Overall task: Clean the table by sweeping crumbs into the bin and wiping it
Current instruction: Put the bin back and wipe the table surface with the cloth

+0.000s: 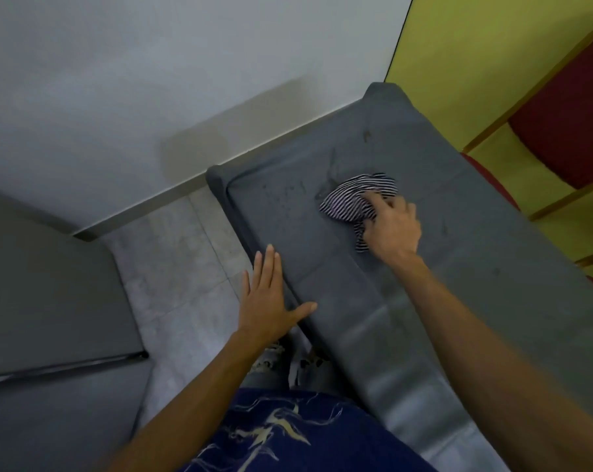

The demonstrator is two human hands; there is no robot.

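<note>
A dark grey table (458, 267) runs from the far wall toward me on the right. On its far half lies a crumpled black-and-white striped cloth (353, 197). My right hand (390, 226) grips the cloth from the near side and presses it on the tabletop. Small crumbs and smudges (288, 192) dot the surface left of the cloth, near the far left corner. My left hand (271, 301) lies flat with straight fingers at the table's left edge, thumb resting on the rim. No bin is in view.
A grey appliance or cabinet top (50, 301) stands on the left across a strip of tiled floor (186, 267). A white wall (152, 80) rises behind. A wooden chair with red cushions (567, 131) stands at the table's right side.
</note>
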